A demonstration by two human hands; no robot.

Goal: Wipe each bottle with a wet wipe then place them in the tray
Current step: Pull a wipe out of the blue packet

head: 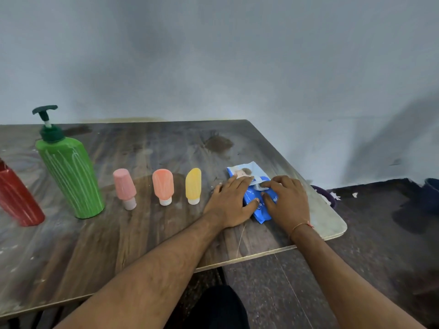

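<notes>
Blue wipe pack [259, 207] lies flat near table's right edge; five bottles [163, 186] stand in a row leftward.

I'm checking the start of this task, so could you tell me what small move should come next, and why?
Probably peel open the flap of the wipes pack with the right hand while the left hand presses it down: the bottles stand unwiped and no wipe is out.

A worn wooden table [147, 236] stands against a grey wall [213, 55] over dark floor [380, 245]

A worn, stained wood-grain table [147, 233] holds matt plastic squeeze bottles [163, 186], a green plastic pump bottle [70, 176] and a glossy blue plastic wipes pack [251, 176].
</notes>
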